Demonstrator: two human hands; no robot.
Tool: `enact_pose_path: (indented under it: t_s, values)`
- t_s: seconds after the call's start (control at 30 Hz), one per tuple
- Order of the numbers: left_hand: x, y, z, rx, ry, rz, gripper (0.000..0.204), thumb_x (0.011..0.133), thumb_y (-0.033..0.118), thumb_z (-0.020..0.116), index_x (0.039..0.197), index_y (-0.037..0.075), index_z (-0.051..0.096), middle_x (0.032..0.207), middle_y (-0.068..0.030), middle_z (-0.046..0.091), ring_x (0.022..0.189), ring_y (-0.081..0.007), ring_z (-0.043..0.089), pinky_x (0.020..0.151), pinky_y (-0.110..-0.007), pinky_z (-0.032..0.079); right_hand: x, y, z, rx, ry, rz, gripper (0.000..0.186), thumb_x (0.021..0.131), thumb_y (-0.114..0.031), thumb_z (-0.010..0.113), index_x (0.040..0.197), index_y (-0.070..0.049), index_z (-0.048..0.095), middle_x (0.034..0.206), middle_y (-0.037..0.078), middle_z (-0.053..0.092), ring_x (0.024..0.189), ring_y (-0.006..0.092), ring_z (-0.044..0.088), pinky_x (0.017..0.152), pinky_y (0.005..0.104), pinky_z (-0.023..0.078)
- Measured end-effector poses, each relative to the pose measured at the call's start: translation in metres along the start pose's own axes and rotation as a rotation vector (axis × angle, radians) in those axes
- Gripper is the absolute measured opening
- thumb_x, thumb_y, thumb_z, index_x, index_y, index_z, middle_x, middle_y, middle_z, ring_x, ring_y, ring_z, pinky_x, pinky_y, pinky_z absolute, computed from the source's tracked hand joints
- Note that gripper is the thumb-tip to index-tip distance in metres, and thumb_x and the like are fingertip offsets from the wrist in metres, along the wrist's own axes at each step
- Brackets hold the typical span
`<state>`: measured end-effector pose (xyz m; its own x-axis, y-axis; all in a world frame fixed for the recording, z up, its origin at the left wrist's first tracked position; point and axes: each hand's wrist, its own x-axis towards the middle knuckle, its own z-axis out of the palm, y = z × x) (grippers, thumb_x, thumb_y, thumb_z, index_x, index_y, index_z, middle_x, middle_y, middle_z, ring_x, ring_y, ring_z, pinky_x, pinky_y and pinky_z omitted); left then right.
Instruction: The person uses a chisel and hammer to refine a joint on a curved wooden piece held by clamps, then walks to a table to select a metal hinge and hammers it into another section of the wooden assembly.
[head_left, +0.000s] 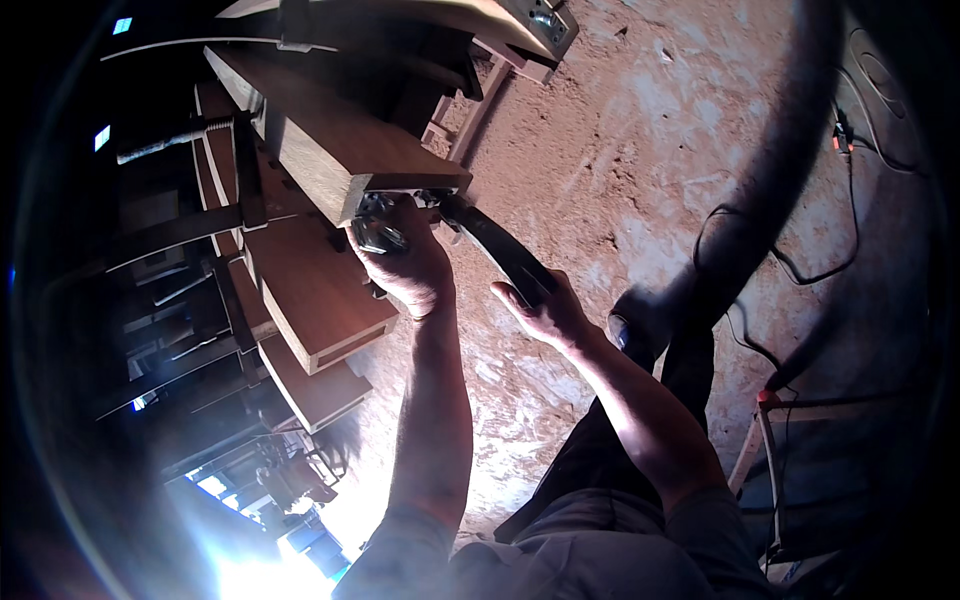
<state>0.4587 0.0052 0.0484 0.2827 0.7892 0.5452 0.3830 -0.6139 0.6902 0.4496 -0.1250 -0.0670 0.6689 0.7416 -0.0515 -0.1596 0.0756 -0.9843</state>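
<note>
Fingers of our right hand (555,312) wrap closed around a long dark handle (503,253), which slants up to the end of a wooden beam (335,150). Our left hand (415,270) is at that end, by a shiny metal fitting (380,236); its fingertips are hidden, so we cannot tell how far they close or on what. Shadow blurs the detail there. More planks (312,285) sit at left, above a dusty, patchy floor (590,160). Glare washes out the lower left; a black cord (855,200) trails at right.
</note>
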Motion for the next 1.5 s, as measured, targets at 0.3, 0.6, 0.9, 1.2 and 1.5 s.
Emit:
enact_pose_path:
  t_s: [0.3, 0.6, 0.9, 1.2, 1.5]
  values:
    - [0.002, -0.003, -0.002, -0.022, -0.086, 0.096, 0.036, 0.089, 0.006, 0.061, 0.119, -0.003, 0.044, 0.101, -0.0131, 0.063, 0.081, -0.0181, 0.065, 0.068, -0.027, 0.055, 0.006, 0.001, -0.003, -0.181, 0.194, -0.242, 0.017, 0.085, -0.016, 0.072, 0.085, -0.004, 0.059, 0.064, 0.011, 0.058, 0.053, 0.0222, 0.058, 0.050, 0.0337, 0.045]
    - [-0.001, -0.017, 0.000, 0.057, -0.067, 0.150, 0.039, 0.090, 0.008, 0.061, 0.123, -0.004, 0.042, 0.102, -0.0120, 0.062, 0.090, -0.0166, 0.063, 0.077, -0.028, 0.053, 0.007, 0.002, 0.014, -0.030, 0.193, -0.164, 0.018, 0.086, -0.015, 0.073, 0.086, -0.003, 0.060, 0.064, 0.004, 0.057, 0.055, 0.0112, 0.052, 0.051, 0.0296, 0.044]
    - [-0.001, -0.018, 0.005, 0.056, 0.003, 0.251, 0.031, 0.090, 0.018, 0.063, 0.108, -0.006, 0.056, 0.094, -0.0157, 0.066, 0.081, -0.0225, 0.066, 0.069, -0.031, 0.054, 0.007, 0.009, 0.018, 0.112, 0.173, -0.049, 0.012, 0.081, -0.007, 0.071, 0.084, -0.006, 0.060, 0.060, 0.012, 0.056, 0.053, 0.0202, 0.057, 0.050, 0.0310, 0.044]
    - [0.000, -0.025, 0.004, 0.106, 0.018, 0.326, 0.035, 0.090, 0.018, 0.065, 0.110, -0.007, 0.052, 0.093, -0.0153, 0.065, 0.076, -0.0217, 0.065, 0.065, -0.031, 0.054, 0.011, 0.004, 0.016, 0.141, 0.186, -0.144, 0.014, 0.081, -0.005, 0.068, 0.078, -0.004, 0.054, 0.059, 0.011, 0.054, 0.052, 0.0149, 0.054, 0.050, 0.0313, 0.043]
    - [-0.002, -0.037, -0.003, -0.097, -0.036, 0.102, 0.027, 0.088, 0.013, 0.066, 0.106, -0.003, 0.055, 0.090, -0.0102, 0.065, 0.072, -0.0163, 0.063, 0.064, -0.028, 0.052, 0.005, -0.006, 0.003, 0.091, 0.069, -0.121, 0.016, 0.082, -0.015, 0.070, 0.079, -0.005, 0.058, 0.063, 0.008, 0.061, 0.057, 0.0135, 0.060, 0.052, 0.0304, 0.045]
